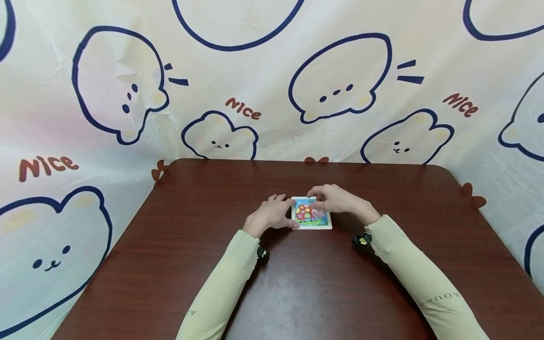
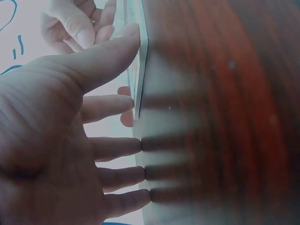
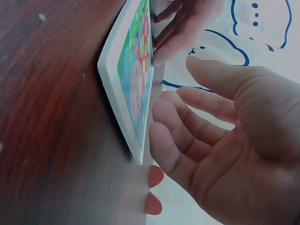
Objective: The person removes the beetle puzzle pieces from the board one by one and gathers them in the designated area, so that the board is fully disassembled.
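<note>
A flat, square picture board (image 1: pixel 305 213) with a white border lies on the table, printed with a red, yellow-spotted ladybug shape and a pink face on blue and green. My left hand (image 1: pixel 272 213) is at its left side. In the left wrist view the thumb rests on the edge of the board (image 2: pixel 143 51), while the other fingers stretch straight down to the tabletop. Over the board's right part is my right hand (image 1: pixel 340 200), its fingers loosely bent. The right wrist view shows nothing between those fingers (image 3: pixel 173 150), which are close beside the board's surface.
The board lies on a dark reddish-brown wooden table (image 1: pixel 204 236) with rounded far corners. Behind and beside it hangs a pale cloth (image 1: pixel 272 80) with blue-outlined bear drawings. Each wrist carries a small black device, and both arms wear light green sleeves (image 1: pixel 408 255).
</note>
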Demonstrator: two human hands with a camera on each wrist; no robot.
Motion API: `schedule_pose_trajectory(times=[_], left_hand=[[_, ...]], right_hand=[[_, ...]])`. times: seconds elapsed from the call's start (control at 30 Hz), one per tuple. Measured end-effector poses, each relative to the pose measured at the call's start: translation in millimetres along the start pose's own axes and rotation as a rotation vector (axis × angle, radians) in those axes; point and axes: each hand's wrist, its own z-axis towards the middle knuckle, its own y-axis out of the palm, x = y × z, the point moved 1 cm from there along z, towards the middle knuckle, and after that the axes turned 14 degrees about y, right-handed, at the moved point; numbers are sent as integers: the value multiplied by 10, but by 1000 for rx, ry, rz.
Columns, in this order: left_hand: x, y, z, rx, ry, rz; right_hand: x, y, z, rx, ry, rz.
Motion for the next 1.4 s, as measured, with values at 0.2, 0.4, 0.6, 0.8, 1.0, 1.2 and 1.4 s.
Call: schedule_pose_trajectory(times=[0.2, 0.4, 0.6, 0.8, 1.0, 1.2, 1.4], left_hand=[[9, 4, 21, 0, -3, 7], [12, 8, 20, 0, -8, 5], [21, 12, 0, 6, -20, 7], [35, 12, 17, 3, -15, 24], [38, 4, 21, 4, -14, 34], [25, 11, 23, 2, -12, 44], [22, 13, 20, -1, -15, 45]], right_hand=[[-39, 0, 58, 28, 12, 0], [-85, 25, 105, 16, 25, 40], [-141, 71, 141, -6, -2, 23], [-161, 123, 158, -22, 7, 10], [-172, 146, 183, -29, 36, -17], [-176, 153, 208, -40, 66, -26], [-191, 184, 231, -52, 100, -42]])
